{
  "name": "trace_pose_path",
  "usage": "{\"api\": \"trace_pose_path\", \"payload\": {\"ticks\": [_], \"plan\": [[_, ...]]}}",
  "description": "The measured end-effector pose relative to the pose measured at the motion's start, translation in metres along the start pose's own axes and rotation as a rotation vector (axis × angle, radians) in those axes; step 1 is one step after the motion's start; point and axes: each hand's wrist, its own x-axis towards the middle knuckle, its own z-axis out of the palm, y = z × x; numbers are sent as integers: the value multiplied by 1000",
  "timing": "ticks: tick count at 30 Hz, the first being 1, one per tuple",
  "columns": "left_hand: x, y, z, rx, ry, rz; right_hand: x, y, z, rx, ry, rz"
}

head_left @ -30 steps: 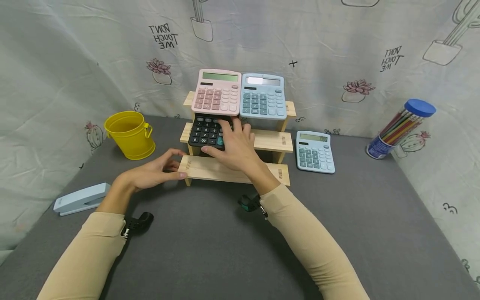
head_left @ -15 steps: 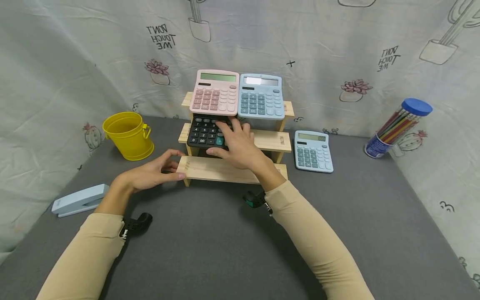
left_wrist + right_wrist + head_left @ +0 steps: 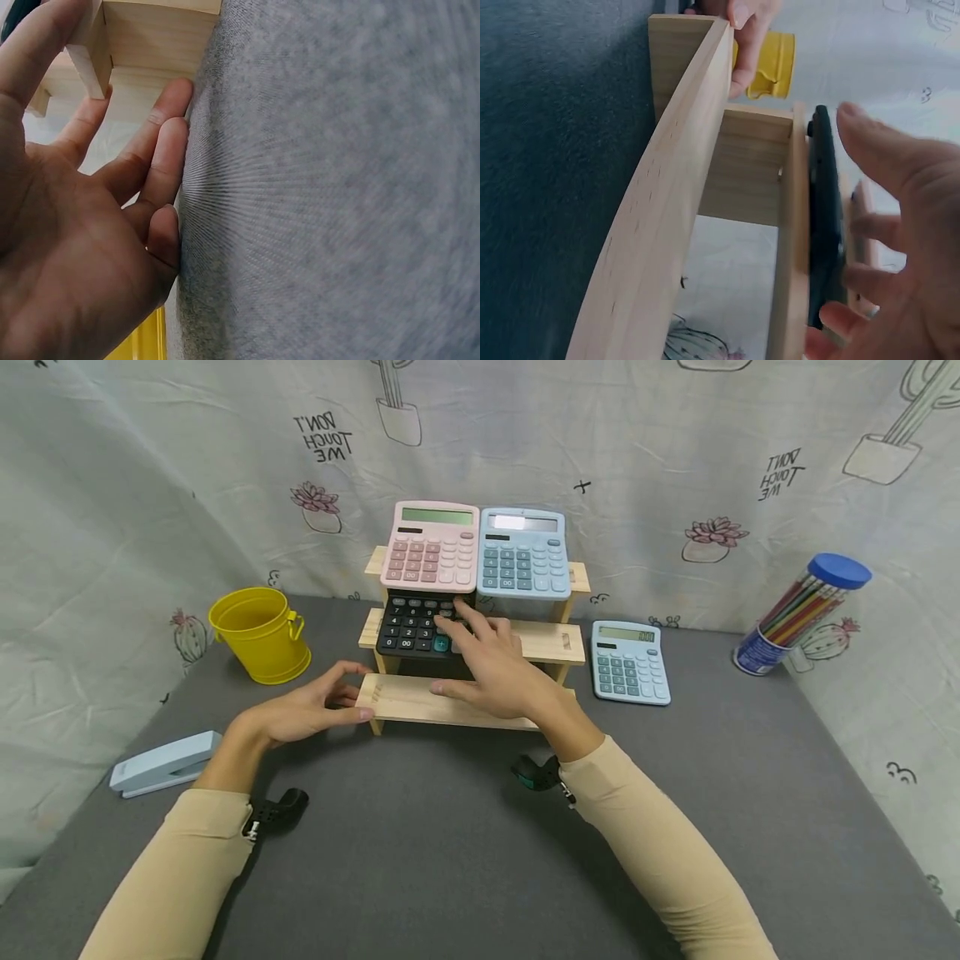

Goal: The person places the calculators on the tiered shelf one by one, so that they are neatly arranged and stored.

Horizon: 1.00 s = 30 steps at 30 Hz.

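A three-tier wooden stand is in the middle of the head view. My left hand grips the left end of its lowest shelf, thumb in front and index finger behind the support in the left wrist view. On the middle shelf lies a black calculator, its upper edge under the top row. My right hand is at that calculator's right side, fingers extended and loosely bent by its edge. The right thumb is apart from the calculator. A pink calculator and a light blue calculator lean side by side on the top shelf.
Right of the stand, another light blue calculator lies on the grey table. A blue-lidded tub of colored pencils stands far right. A yellow bucket and a pale blue stapler are at left. A patterned curtain hangs behind.
My right hand has drawn back to the right and toward me, its thumb coming off the black calculator. My left hand stays at the shelf's end.
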Motion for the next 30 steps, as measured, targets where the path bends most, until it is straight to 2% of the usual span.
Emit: {"api": "trace_pose_path", "payload": {"ticks": [4,7,15,19,24,30], "plan": [[2,2,0,3,0,7,-20,7,-6,-20,-23,-89],[4,3,0,4,-3,11,-33,13,-9,-20,-33,-123],[11,2,3,-7,-15,7,-63,35,-13,-30,13,-147],[12,2,5,-7,-10,1,-77,45,-16,-27,60,-176],[8,4,5,9,-5,1,-90,57,-18,-26,120,-232],[-1,3,3,16,4,-2,-97,68,-18,-38,164,-276]]}}
